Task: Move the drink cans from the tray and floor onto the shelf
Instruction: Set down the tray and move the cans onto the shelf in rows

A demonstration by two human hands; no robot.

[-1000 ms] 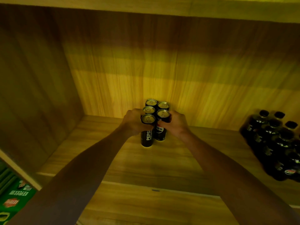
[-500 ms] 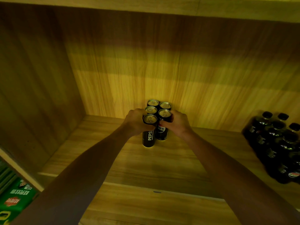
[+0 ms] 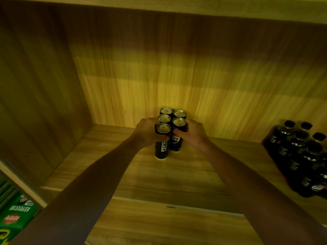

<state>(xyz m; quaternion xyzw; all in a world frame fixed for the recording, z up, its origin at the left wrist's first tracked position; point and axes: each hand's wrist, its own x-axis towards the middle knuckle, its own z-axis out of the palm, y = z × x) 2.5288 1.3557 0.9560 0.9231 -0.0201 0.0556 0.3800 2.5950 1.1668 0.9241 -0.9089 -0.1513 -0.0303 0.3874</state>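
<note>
Several tall black Pepsi cans stand in two rows on the wooden shelf (image 3: 177, 175), close to its back wall. My left hand (image 3: 146, 132) is wrapped around the front left can (image 3: 161, 147), which stands upright on the shelf board. My right hand (image 3: 192, 133) grips the front right can (image 3: 176, 142) beside it. Behind them stand three more cans, the rearmost can (image 3: 166, 110) almost touching the back panel.
A pack of dark Pepsi bottles (image 3: 304, 156) fills the shelf's right end. The shelf's left side wall (image 3: 35, 103) rises at left, and an upper board (image 3: 177, 6) runs overhead. Green boxes (image 3: 16, 216) show at the bottom left, below the shelf.
Both hands and the two front cans have shifted slightly toward the back cans; the view has drifted a little.
</note>
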